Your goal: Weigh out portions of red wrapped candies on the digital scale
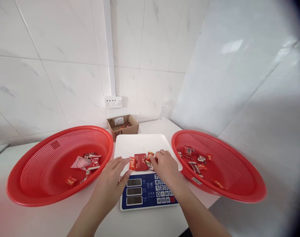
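Observation:
A blue-and-white weighing scale [148,194] with a white tray [142,144] stands between two red baskets. A few red snack packets [140,162] lie at the tray's near edge. My left hand [114,177] reaches in from the left, fingers stretched, fingertips touching the leftmost red packet [132,163]. My right hand [164,166] comes from the right with its fingers curled down onto a small red-and-yellow packet [149,156].
The left red basket [29,177] holds a few red and pink packets [87,162]. The right red basket [238,191] holds several red packets [198,161]. A small cardboard box [123,126] stands by the tiled wall under a socket [113,102]. A clear bottle [164,112] is in the corner.

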Tool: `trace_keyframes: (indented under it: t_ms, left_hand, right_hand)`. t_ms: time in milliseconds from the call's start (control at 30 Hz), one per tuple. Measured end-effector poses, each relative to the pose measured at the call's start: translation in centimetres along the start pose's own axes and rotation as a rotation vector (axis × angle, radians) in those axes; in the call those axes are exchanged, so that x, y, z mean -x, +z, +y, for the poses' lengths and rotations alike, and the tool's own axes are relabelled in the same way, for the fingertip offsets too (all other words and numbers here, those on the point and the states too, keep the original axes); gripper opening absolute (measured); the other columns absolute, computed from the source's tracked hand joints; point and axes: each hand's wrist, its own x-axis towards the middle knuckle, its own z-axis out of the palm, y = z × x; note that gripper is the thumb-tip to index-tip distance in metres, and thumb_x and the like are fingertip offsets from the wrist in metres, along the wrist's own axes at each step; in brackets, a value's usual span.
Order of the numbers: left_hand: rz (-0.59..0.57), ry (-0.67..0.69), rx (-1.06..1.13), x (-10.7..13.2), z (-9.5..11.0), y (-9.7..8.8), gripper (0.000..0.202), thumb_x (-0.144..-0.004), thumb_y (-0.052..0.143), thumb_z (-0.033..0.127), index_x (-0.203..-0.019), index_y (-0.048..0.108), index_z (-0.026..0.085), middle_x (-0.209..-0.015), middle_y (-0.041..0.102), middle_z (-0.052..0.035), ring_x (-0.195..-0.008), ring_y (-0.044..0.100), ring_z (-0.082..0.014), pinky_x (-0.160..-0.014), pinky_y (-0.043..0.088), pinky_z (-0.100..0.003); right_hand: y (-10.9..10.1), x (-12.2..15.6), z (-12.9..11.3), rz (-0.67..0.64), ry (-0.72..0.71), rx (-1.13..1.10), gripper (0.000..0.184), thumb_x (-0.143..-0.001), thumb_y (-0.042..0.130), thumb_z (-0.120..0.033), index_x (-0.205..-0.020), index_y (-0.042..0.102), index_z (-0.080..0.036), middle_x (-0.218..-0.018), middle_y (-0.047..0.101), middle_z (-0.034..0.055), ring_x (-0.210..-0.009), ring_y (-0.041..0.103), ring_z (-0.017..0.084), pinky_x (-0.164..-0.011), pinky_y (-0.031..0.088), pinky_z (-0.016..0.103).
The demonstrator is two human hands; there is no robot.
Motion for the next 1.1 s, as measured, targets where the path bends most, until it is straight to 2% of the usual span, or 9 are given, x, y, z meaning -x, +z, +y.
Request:
trace_keyframes:
  t_ms: [133,233,433,667,800,867,967,1033,1100]
  left_hand:
    - [0.018,0.031,-0.022,0.1,-0.1,-0.1,0.035,-0.09,0.043,0.036,-0.119,0.06,0.026,-0.122,0.064,-0.0073,-0.118,0.055,-0.0274,-0.091,0.051,-0.043]
    - [0.014,0.033,-0.026,0.1,0.0,-0.1,0.034,-0.091,0.042,0.035,-0.119,0.06,0.025,-0.122,0.064,-0.0077,-0.118,0.056,-0.0273,-0.091,0.051,-0.043]
    - [-0.006,0.001,0.008,0.0,0.2,-0.3,0.036,-0.091,0.041,0.036,-0.12,0.059,0.026,-0.123,0.064,-0.008,-0.119,0.054,-0.0285,-0.091,0.051,-0.045]
    - [-0.03,-0.014,0.025,0.1,0.3,-0.5,0.038,-0.091,0.039,0.038,-0.122,0.058,0.026,-0.125,0.062,-0.0088,-0.121,0.053,-0.03,-0.092,0.049,-0.048]
    - [-0.022,-0.023,0.038,0.1,0.4,-0.6,0.038,-0.091,0.04,0.038,-0.121,0.059,0.026,-0.124,0.063,-0.0093,-0.12,0.054,-0.0304,-0.091,0.05,-0.048]
    - [-0.014,-0.025,0.045,0.1,0.4,-0.6,0.037,-0.09,0.041,0.038,-0.121,0.059,0.026,-0.124,0.063,-0.0084,-0.12,0.054,-0.0296,-0.092,0.05,-0.047]
    - [0.008,-0.018,0.055,0.1,0.1,-0.7,0.037,-0.091,0.04,0.039,-0.12,0.059,0.026,-0.123,0.063,-0.0075,-0.118,0.055,-0.0281,-0.092,0.05,-0.045]
    - [0.035,-0.006,0.062,0.1,-0.1,-0.6,0.037,-0.091,0.04,0.041,-0.119,0.06,0.025,-0.121,0.065,-0.0074,-0.117,0.056,-0.0272,-0.091,0.051,-0.043]
    - [0.056,0.005,0.064,0.1,-0.4,-0.6,0.037,-0.091,0.041,0.041,-0.118,0.06,0.025,-0.118,0.066,-0.0071,-0.114,0.058,-0.0263,-0.089,0.052,-0.042]
  right_hand:
    - [0.2,0.1,0.0,0.01,0.005,-0.072,0.035,-0.088,0.045,-0.049,-0.071,0.06,-0.022,-0.085,0.062,0.0101,-0.086,0.056,0.026,-0.071,0.042,0.037]
    - [0.1,0.5,0.2,0.021,-0.002,-0.084,0.036,-0.088,0.045,-0.052,-0.077,0.062,-0.021,-0.091,0.062,0.0095,-0.089,0.055,0.026,-0.074,0.042,0.037]
    - [-0.5,1.8,0.5,0.017,-0.079,-0.152,0.029,-0.091,0.043,-0.042,-0.099,0.062,-0.022,-0.109,0.06,0.0094,-0.098,0.055,0.026,-0.082,0.044,0.041]
    - [-0.8,2.5,0.5,-0.085,-0.082,-0.305,0.013,-0.086,0.046,-0.02,-0.086,0.06,-0.023,-0.096,0.062,0.0053,-0.092,0.059,0.022,-0.077,0.048,0.036]
    - [-0.9,2.0,0.0,-0.109,-0.07,-0.281,0.017,-0.087,0.045,-0.019,-0.092,0.06,-0.022,-0.099,0.062,0.006,-0.089,0.06,0.021,-0.075,0.048,0.035]
    - [-1.0,1.7,-0.6,-0.093,-0.093,-0.238,0.02,-0.088,0.046,-0.023,-0.1,0.062,-0.022,-0.105,0.062,0.0081,-0.096,0.059,0.023,-0.079,0.048,0.037]
    - [-1.0,1.7,-1.8,-0.075,-0.243,-0.167,0.031,-0.088,0.052,-0.033,-0.117,0.059,-0.024,-0.126,0.056,0.0114,-0.118,0.048,0.03,-0.094,0.042,0.046]
    - [-0.8,1.9,-2.8,-0.138,-0.391,-0.148,0.04,-0.088,0.053,-0.039,-0.127,0.053,-0.03,-0.142,0.043,0.0088,-0.133,0.032,0.034,-0.103,0.029,0.057]
    - [-0.3,2.2,-3.6,-0.24,-0.501,-0.149,0.044,-0.089,0.05,-0.044,-0.132,0.047,-0.037,-0.15,0.032,0.0045,-0.139,0.017,0.036,-0.105,0.018,0.066]
